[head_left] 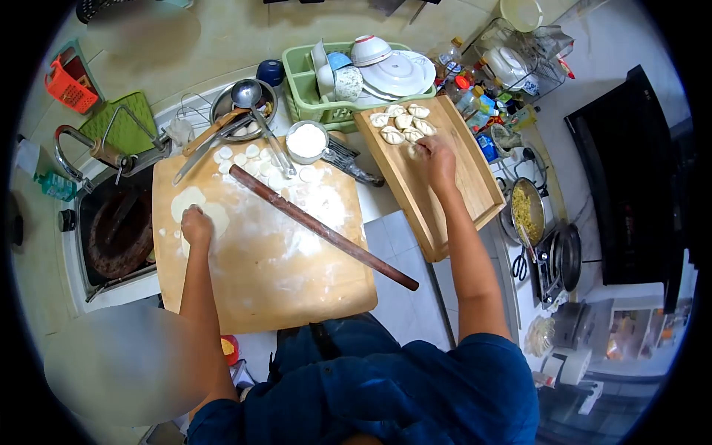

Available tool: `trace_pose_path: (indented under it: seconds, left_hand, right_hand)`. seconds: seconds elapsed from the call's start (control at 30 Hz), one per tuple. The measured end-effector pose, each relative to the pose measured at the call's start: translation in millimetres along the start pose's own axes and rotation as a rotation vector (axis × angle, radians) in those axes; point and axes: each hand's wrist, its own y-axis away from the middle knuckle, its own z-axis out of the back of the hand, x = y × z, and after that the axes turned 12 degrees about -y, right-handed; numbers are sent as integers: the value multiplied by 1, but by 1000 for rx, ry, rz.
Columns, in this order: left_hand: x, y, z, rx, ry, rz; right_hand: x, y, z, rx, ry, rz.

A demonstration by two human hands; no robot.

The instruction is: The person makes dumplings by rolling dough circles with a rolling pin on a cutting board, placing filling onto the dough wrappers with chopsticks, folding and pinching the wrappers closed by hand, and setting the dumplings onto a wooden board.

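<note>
My right hand (437,159) is over the wooden tray (463,167), its fingers closed at a pale dumpling (414,150) just below the other dumplings (400,122). My left hand (196,226) rests with curled fingers on flat round dough wrappers (216,216) at the left of the floured board (267,274); whether it grips one is hidden. A long dark rolling pin (319,226) lies diagonally across the board, its lower end past the edge. Small dough discs (252,151) lie near the board's top edge.
Behind the board stand a flour bowl (306,141), a metal bowl (274,119) with a ladle (246,93), and a green dish rack (300,93). A knife (194,160) lies at the board's upper left. The sink (96,215) is left; a pan of filling (526,211) is right.
</note>
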Motion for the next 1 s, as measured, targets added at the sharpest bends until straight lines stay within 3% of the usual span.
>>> trace_pose_path:
  seconds: [0.1, 0.27, 0.37, 0.47, 0.57, 0.7, 0.87, 1.0]
  left_hand:
    - [-5, 5, 0, -15, 0, 48]
    - [-12, 11, 3, -2, 9, 100]
    - [-11, 1, 0, 141, 43, 166]
    - [-26, 13, 11, -23, -102, 140]
    - [-20, 8, -8, -86, -55, 186]
    - [-4, 1, -27, 27, -21, 221]
    - [-16, 16, -17, -105, -99, 241]
    - [-22, 18, 7, 107, -28, 319]
  right_hand:
    - [-7, 4, -7, 129, -91, 43]
    - [-15, 5, -11, 157, -63, 115]
    - [-10, 3, -9, 154, -74, 160]
    - [-5, 4, -16, 149, -133, 193]
    - [-2, 3, -11, 197, -96, 133]
    - [-5, 1, -8, 210, 93, 158]
    - [3, 10, -4, 138, 83, 122]
    - [36, 17, 15, 126, -35, 129]
